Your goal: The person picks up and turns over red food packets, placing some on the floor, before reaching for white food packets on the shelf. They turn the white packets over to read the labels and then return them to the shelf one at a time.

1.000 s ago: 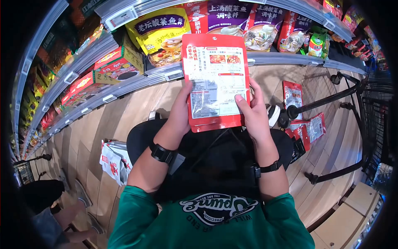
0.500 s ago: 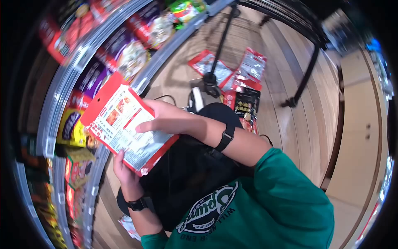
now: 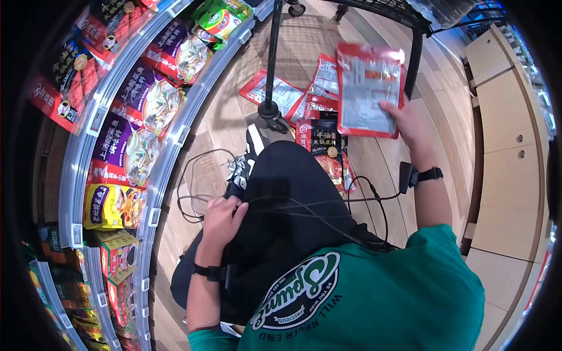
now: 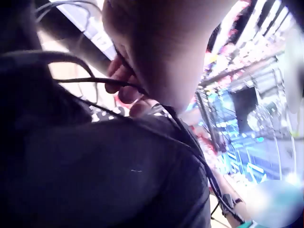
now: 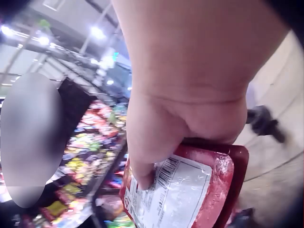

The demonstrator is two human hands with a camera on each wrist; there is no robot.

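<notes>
The right forearm (image 3: 434, 202) is stretched forward, away from the body, and the red pouch (image 3: 369, 88) is gripped by the right hand (image 3: 407, 124) at its near right corner. The thumb is pressed on the pale printed face, while the other fingers are hidden behind it. The left forearm (image 3: 204, 298) is also directed forward but kept lower, and the left hand (image 3: 222, 219) is laid, with nothing held, beside the black trouser leg (image 3: 293, 175), its fingers loosely bent.

The pouch is held ahead and slightly left of the right hand. Its long axis is pointed away from the body, roughly along the right forearm, and its printed face is turned up towards the head. The flat packs (image 3: 275, 93) and the black-and-red pack (image 3: 322, 140) are partly overlapped by it in the head view, left of the right hand; whether they are touched cannot be told.
</notes>
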